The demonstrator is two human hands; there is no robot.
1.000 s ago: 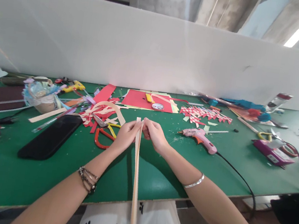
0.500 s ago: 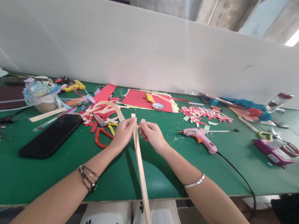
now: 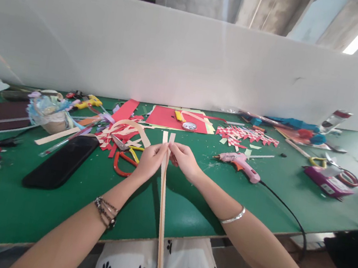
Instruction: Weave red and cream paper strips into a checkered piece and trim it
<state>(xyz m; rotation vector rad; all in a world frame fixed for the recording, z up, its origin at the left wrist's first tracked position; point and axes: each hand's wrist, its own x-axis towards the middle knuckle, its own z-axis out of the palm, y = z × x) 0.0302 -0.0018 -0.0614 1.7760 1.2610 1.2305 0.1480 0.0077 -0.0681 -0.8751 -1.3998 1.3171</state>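
Note:
Long cream paper strips (image 3: 162,211) hang from my hands past the table edge toward my lap, lying nearly together. My left hand (image 3: 152,162) pinches one strip near its top, and my right hand (image 3: 184,160) pinches the other. Two short ends stick up side by side above the fingertips, which almost meet. Just left of my left hand lie scissors (image 3: 123,164) with red and yellow handles. A curled cream strip (image 3: 136,126) arches over a heap of red and cream paper strips (image 3: 111,140) behind them.
On the green table (image 3: 87,214) a black phone (image 3: 62,162) lies at left. A pink glue gun (image 3: 241,164) with a black cord is at right. Red paper sheets (image 3: 161,117) and woven red-white paper pieces (image 3: 248,136) lie behind. A purple box (image 3: 327,181) sits far right.
Both hands have drawn together, my left hand moving slightly right. The strips' tops now stand side by side, taller above the fingers, and their hanging lengths have swung left toward vertical.

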